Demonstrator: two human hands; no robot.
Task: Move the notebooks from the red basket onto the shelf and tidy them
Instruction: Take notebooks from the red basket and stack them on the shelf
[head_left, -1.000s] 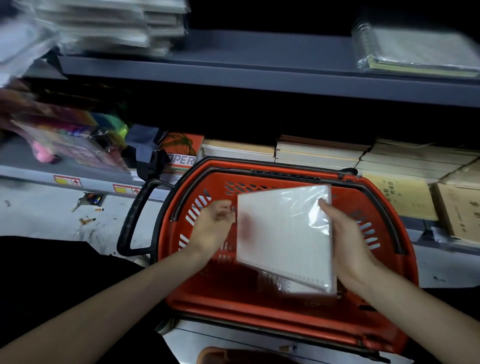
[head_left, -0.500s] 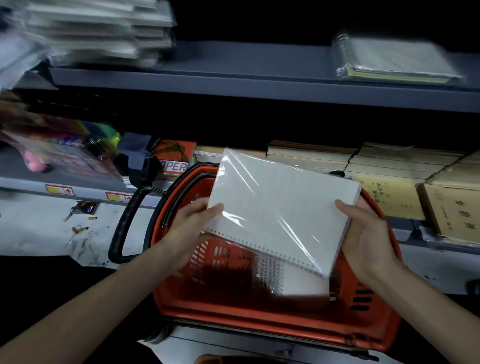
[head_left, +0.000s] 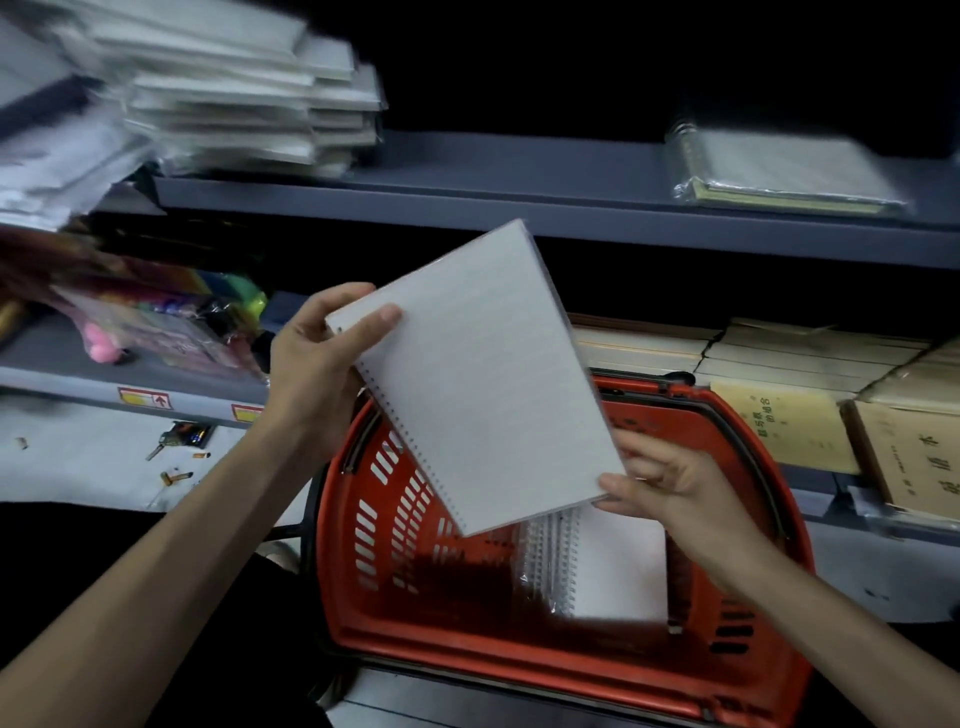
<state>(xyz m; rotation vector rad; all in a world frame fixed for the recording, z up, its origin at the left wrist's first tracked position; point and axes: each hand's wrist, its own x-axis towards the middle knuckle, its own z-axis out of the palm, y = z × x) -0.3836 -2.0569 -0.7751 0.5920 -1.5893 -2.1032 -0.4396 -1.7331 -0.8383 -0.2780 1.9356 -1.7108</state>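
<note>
1 notebook (head_left: 472, 374), long axis up toward shelf (head_left: 519, 176); left fingers (head_left: 379, 319) pinch it, right fingers (head_left: 623, 493) loosely touch.

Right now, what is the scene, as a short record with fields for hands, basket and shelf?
Held item: white spiral-bound notebook, tilted above the red plastic basket
Left hand: pinches its upper corner
Right hand: loose fingers support its lower corner
Basket contents: at least one white spiral notebook
Grey metal shelf: blurred stack of wrapped notebooks at left
</note>
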